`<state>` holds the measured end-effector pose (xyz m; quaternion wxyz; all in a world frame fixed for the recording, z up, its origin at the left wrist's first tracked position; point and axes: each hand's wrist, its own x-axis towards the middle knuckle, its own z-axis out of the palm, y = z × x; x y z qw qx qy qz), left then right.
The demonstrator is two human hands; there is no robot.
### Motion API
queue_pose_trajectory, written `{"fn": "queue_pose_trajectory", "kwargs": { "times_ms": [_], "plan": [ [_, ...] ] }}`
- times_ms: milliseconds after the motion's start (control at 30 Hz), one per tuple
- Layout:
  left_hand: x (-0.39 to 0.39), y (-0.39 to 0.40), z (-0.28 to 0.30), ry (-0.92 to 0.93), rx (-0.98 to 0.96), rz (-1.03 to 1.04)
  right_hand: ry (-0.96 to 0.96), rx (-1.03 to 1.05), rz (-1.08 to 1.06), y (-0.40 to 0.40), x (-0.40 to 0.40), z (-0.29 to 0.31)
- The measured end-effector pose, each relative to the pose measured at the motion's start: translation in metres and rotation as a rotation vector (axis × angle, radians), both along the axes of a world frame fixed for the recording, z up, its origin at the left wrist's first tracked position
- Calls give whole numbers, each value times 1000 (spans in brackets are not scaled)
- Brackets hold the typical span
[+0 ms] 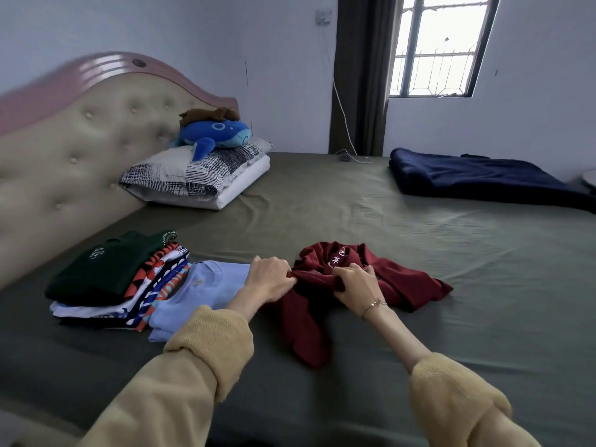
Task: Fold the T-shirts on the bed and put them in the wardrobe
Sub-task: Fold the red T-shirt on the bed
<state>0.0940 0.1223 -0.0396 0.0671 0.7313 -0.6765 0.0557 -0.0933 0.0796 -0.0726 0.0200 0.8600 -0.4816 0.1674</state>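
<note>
1. Hands: left hand and right hand each pinch the crumpled maroon T-shirt.
2. It lies on the bed, beside the folded pile.
3. Soft, light, limp cloth; probably best held at the shoulders, though which part they hold is unclear.

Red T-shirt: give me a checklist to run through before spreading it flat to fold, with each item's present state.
1. Both hands grip the red T-shirt: ok. The left hand and right hand each pinch bunched cloth.
2. Shirt lies flat and smoothed: not ok. It is crumpled, with one part trailing toward the person.
3. Bare sheet to spread on: ok. The green bed sheet is bare beyond and right of the shirt.
4. Clear of the light blue shirt: not ok. It lies close on the left, under the left wrist.
5. Folded stack tidy: ok.
6. Wardrobe ready: cannot tell. It is out of view.
</note>
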Motion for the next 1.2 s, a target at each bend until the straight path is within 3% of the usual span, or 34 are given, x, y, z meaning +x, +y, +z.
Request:
{"fn": "queue_pose_trajectory", "kwargs": {
  "times_ms": [200,367,600,733,800,900,1033,1100,1200],
  "plan": [
    [13,1,3,-23,-134,99,78,-5,-174,2,-14,-5],
    [29,5,6,-18,-124,260,29,17,-362,-1,-35,-11],
    [28,7,-13,31,208,173,-26,200,-542,3,-58,-21],
    [31,7,-28,133,681,75,-84,609,-291,3,-80,-37],
    [32,10,-33,113,751,67,-122,737,-215,5,-91,-44],
    [31,10,-37,222,613,88,-165,657,-216,2,-101,-46],
    [36,2,-33,322,229,173,-77,571,-216,-1,-111,-28],
    [33,-1,-18,276,28,237,52,364,-281,-2,-110,-21],
    [28,-6,3,224,-191,269,-71,84,-425,-3,-103,-17]
  ]
}}
